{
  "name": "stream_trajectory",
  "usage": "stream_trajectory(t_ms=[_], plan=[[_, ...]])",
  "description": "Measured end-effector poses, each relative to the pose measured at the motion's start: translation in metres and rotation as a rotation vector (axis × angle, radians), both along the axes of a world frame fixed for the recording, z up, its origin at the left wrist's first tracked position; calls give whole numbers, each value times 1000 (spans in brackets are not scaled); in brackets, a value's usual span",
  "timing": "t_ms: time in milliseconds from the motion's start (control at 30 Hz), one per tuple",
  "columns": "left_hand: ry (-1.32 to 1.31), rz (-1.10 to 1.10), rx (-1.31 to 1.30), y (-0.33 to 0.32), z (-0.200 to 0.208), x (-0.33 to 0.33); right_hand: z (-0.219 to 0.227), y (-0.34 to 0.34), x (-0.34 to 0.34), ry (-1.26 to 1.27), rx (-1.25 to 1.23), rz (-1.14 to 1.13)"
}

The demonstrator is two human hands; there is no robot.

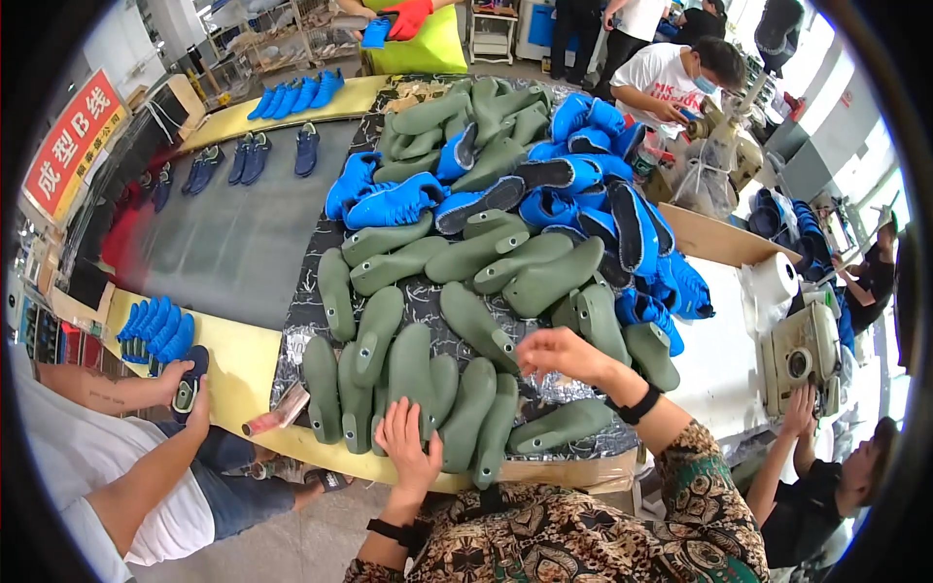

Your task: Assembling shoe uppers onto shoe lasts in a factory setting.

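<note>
Many green shoe lasts lie on the dark patterned table cover in front of me. My left hand [410,449] lies with fingers stretched out on the near end of a green shoe last [410,364] at the table's front edge. Above the table hangs my right hand [564,355], fingers loosely bent and apart, with nothing visible in them. Just left of it is another shoe last [473,319], and a further last [562,426] lies below it near the front edge. Blue shoe uppers [398,201] are heaped behind the lasts.
A conveyor belt [253,209] carrying dark shoes runs at the left. A person [146,466] there holds a dark shoe. Several people work at the right and back. At the right stand a white tabletop [714,340], a white roll [775,279] and a sewing machine [802,360].
</note>
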State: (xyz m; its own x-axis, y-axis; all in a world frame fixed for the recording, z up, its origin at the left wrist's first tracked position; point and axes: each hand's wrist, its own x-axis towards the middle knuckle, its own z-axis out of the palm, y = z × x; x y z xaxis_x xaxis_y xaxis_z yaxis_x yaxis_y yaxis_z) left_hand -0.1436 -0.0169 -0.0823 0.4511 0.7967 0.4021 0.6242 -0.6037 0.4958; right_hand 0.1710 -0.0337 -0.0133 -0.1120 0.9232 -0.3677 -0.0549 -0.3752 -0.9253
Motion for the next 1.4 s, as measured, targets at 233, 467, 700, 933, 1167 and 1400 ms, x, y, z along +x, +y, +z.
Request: stream_trajectory(t_ms=[233,467,700,933,1167,1400], plan=[[13,-4,13,-6,-4,2,-13,-46,7,-469,3,42],[19,-9,53,-13,-8,1,-45,-1,-10,-844,252,118],[-4,5,41,-10,-10,5,-8,56,41,-1233,395,-308],[-41,28,31,-6,-9,-1,14,75,129,-1133,-328,-282],[-46,12,52,-9,-12,1,-44,75,138,-330,-194,-821],[-60,22,28,-15,-10,-2,20,54,101,-340,-50,-740]])
